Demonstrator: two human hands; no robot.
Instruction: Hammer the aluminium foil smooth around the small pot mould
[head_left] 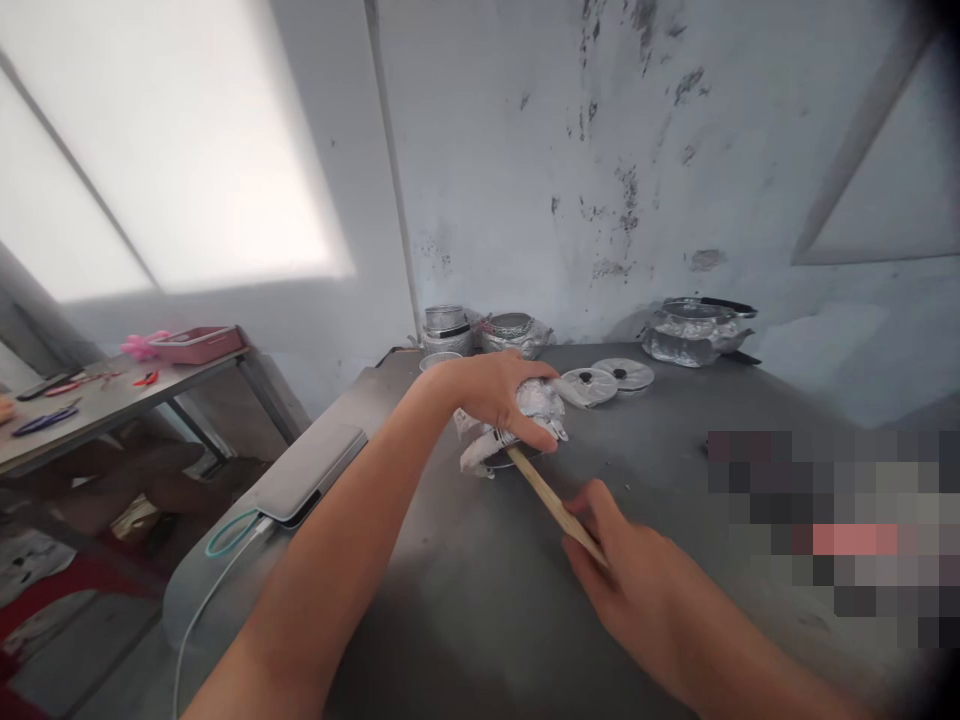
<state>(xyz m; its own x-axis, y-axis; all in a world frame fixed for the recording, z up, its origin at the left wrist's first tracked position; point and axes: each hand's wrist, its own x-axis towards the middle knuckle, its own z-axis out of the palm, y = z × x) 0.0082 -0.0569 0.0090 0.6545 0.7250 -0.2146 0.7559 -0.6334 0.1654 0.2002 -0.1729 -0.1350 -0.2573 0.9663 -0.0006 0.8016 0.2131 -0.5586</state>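
My left hand (pixel 499 395) is closed over a foil-wrapped pot (pixel 517 420) on the grey table (pixel 675 480), fingers curled down over its top. A flat wooden stick (pixel 551 500) runs from under the foil toward me. My right hand (pixel 622 570) grips the near end of that stick, fingers wrapped round it. The pot's body is mostly hidden by crumpled foil and my left hand.
Two round lids (pixel 607 382) lie just behind the pot. Foil-covered pots stand at the back wall, several left (pixel 480 332) and one right (pixel 697 332). A grey flat device (pixel 307 470) with a cable lies at the left edge. A side table (pixel 112 385) holds tools and a pink tray.
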